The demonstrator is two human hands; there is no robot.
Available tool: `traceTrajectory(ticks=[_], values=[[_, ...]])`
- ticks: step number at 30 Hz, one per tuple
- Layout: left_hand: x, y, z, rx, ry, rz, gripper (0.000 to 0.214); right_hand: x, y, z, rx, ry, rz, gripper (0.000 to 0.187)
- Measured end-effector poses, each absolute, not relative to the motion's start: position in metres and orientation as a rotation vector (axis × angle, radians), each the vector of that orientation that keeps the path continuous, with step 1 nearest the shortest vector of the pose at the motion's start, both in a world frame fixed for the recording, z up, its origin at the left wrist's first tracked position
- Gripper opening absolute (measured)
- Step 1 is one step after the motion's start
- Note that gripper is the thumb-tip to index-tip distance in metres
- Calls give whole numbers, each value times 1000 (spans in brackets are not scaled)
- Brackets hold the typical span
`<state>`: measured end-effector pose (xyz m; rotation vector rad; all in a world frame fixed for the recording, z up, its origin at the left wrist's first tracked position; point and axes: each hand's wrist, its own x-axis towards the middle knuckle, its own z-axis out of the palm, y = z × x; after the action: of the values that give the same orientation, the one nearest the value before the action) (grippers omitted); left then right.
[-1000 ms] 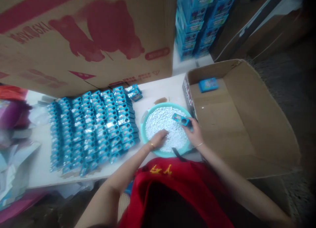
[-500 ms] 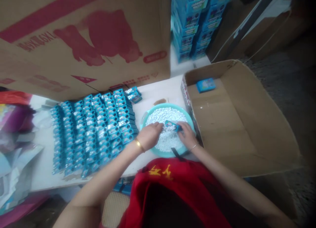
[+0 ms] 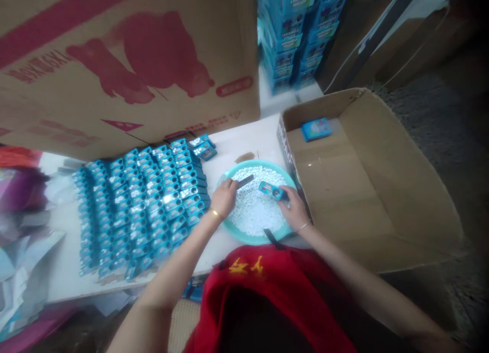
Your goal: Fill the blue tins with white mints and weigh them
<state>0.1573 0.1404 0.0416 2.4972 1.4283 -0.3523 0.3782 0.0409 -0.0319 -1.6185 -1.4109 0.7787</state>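
A turquoise basin (image 3: pixel 244 238) full of small white candies (image 3: pixel 254 213) stands on the table in front of me. Over its left side, my left hand (image 3: pixel 224 197) is closed on a dark, flat stick (image 3: pixel 245 181) that points right. My right hand (image 3: pixel 293 210) grips the end of a small blue candy box (image 3: pixel 271 190) above the candies. A round dark spot shows on the box near my fingers. Left of the basin are rows of similar small blue boxes (image 3: pixel 153 200), packed close together. Two more boxes (image 3: pixel 204 148) lie by their far right corner.
An open cardboard box (image 3: pixel 344 190) sits to the right with one blue pack (image 3: pixel 316 129) inside. A large printed carton (image 3: pixel 153 62) walls off the back. Tall stacks of blue cartons (image 3: pixel 286 42) stand behind. Plastic bags and paper (image 3: pixel 23 241) crowd the far left.
My left hand has drawn back left from the small box, and the stick now shows in it. The small box in my right hand now lies more open to view.
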Motion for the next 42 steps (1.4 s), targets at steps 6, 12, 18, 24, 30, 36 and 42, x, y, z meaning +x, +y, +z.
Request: traceTrajectory(ticks=[6, 12, 18, 24, 30, 36, 42], values=[[163, 121, -55, 2531, 1193, -444, 31, 383, 50, -29, -1641, -1366, 749, 32], [170, 84, -66, 2328, 988, -347, 36, 386, 52, -32, -1655, -1315, 741, 35], [165, 69, -66, 1990, 897, -195, 47, 386, 51, -33, -1664, -1293, 785, 38], [147, 73, -30, 1839, 826, 50, 36, 387, 51, -36, -1658, -1321, 767, 35], [133, 104, 41, 1968, 849, 112, 31, 385, 48, -40, -1633, -1449, 771, 36], [153, 133, 89, 2192, 889, -202, 27, 372, 43, -37, -1536, -1589, 766, 43], [200, 132, 129, 2384, 1053, -734, 34, 360, 39, -42, -1476, -1625, 798, 42]])
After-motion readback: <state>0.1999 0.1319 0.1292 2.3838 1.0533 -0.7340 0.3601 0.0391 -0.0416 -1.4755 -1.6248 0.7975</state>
